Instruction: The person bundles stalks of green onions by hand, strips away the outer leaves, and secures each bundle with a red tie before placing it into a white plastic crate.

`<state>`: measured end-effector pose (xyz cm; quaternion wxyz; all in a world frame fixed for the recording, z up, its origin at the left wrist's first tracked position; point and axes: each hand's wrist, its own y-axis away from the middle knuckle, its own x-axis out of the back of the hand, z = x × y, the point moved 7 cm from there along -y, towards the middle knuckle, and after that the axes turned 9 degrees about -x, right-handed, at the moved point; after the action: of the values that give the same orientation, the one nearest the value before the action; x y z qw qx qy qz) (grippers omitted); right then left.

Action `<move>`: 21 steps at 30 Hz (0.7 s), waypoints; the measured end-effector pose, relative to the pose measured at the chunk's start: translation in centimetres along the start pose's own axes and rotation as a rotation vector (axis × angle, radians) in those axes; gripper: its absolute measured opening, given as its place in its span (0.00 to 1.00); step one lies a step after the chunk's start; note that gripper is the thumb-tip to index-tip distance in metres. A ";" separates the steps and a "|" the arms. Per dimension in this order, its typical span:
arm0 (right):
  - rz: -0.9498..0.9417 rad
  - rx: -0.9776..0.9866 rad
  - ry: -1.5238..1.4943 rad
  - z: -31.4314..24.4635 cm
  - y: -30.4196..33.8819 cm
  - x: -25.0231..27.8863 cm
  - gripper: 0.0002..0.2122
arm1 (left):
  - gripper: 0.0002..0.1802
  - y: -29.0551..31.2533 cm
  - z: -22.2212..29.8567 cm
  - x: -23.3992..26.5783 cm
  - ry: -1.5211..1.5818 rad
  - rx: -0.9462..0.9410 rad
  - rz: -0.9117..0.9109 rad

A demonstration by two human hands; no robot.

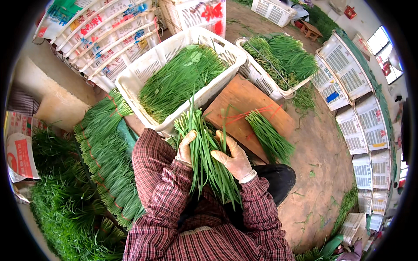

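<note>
In my gloved left hand is a loose bunch of garlic chives, its leaf ends hanging down over my lap. Beside it, my gloved right hand has thumb and fingers apart. One upright stalk passes close to its fingertips; whether they touch it I cannot tell. A tied bundle of garlic chives lies on a wooden board to the right, by several red ties. Straight ahead, a white plastic crate holds many more garlic chives.
Tied bundles line my left side, next to a loose green heap. Another filled crate stands beyond the board. Stacked crates rise at the far left, and more crates line the right wall. Scraps litter the floor.
</note>
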<state>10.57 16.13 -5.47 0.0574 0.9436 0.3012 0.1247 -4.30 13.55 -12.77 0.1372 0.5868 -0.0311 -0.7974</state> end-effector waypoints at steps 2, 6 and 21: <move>0.101 0.142 0.110 -2.1 0.0 0.1 0.23 | 0.18 0.3 -0.7 0.1 0.062 0.039 -0.021; 0.266 0.345 0.395 -3.7 -0.3 -0.3 0.12 | 0.20 1.3 -1.2 0.5 0.066 0.042 -0.056; 0.111 -0.191 -0.690 -1.6 -1.2 2.0 0.10 | 0.41 1.7 1.1 0.0 0.129 -0.113 -0.350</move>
<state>11.08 18.34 -3.78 0.2366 0.9355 0.1995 -0.1705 -5.03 11.84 -12.09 0.0309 0.6243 0.1253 -0.7705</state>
